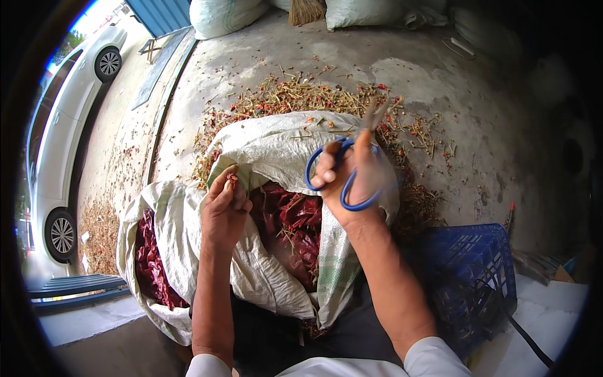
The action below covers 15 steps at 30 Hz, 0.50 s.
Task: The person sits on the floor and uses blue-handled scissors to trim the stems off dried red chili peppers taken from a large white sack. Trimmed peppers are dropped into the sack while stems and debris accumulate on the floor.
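Observation:
My left hand pinches a small dried red chili piece above the left edge of an open white woven sack full of dark red dried chilies. My right hand grips blue-handled scissors raised over the sack's right side, blades pointing up and slightly blurred. A second open woven sack of dried chilies lies at the left, against the first.
Chili stems and scraps litter the concrete floor. A blue plastic crate is at my right. Full white sacks and a straw broom lie at the back. A white car stands on the left beside a blue metal panel.

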Available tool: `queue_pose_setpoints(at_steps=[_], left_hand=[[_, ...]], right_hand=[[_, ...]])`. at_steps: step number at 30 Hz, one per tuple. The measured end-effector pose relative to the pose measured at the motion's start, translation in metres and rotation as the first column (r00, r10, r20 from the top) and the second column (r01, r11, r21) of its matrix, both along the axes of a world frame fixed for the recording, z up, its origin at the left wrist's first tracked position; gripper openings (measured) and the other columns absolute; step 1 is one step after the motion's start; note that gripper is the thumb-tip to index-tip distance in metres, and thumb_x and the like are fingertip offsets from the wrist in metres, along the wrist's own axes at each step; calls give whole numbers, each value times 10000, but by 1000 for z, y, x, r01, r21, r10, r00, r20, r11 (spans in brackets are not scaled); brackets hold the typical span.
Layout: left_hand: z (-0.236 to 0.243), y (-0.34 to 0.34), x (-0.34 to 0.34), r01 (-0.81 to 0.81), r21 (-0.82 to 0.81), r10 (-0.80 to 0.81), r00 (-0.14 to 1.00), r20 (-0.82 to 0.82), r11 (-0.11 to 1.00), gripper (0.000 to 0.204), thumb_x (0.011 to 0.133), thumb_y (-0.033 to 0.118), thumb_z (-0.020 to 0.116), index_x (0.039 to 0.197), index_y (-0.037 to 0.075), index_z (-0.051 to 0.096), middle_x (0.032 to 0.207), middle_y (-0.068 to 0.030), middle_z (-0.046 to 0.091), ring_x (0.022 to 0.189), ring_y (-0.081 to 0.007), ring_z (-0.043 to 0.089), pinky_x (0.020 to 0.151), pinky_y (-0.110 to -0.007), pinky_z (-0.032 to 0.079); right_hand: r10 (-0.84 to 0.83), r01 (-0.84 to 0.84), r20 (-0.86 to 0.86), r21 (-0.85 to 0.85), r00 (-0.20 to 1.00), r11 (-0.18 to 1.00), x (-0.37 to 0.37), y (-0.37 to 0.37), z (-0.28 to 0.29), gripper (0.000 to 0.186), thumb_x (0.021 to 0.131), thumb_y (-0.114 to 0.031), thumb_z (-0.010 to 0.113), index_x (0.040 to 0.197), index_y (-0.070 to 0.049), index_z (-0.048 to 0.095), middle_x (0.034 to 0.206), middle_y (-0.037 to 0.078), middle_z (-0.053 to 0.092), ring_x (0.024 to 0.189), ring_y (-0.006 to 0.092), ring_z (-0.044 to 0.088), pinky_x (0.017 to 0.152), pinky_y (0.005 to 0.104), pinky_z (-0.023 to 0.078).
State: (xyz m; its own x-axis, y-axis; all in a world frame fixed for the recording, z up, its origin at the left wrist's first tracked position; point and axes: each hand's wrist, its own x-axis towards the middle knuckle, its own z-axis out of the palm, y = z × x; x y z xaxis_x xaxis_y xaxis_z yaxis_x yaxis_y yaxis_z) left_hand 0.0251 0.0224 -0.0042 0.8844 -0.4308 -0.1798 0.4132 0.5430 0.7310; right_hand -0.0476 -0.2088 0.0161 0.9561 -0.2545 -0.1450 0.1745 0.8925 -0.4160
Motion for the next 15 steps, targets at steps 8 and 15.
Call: queue_pose_setpoints(at_steps=[8, 15], left_hand=[[-6, -1, -5, 59, 906, -230, 972, 43, 419, 253, 947, 293, 650, 957, 40, 639, 774, -16, 613, 604, -134, 505, 557, -314, 449], [-72, -1, -14, -244, 956, -744, 667, 43, -163, 340, 786, 306, 730, 941, 8, 681, 869, -224, 681, 848, -409, 658, 784, -482, 524]], right_hand=[[36, -109, -226, -320, 974, 941, -1, 7, -3, 583, 875, -632, 624, 940, -53, 611, 752, 10, 590, 625, 102, 542, 603, 277, 488], [47, -92, -184, -248, 982, 964, 2, 10, 0, 575, 877, -629, 622, 908, -55, 592, 709, 17, 570, 602, 124, 534, 601, 300, 482]])
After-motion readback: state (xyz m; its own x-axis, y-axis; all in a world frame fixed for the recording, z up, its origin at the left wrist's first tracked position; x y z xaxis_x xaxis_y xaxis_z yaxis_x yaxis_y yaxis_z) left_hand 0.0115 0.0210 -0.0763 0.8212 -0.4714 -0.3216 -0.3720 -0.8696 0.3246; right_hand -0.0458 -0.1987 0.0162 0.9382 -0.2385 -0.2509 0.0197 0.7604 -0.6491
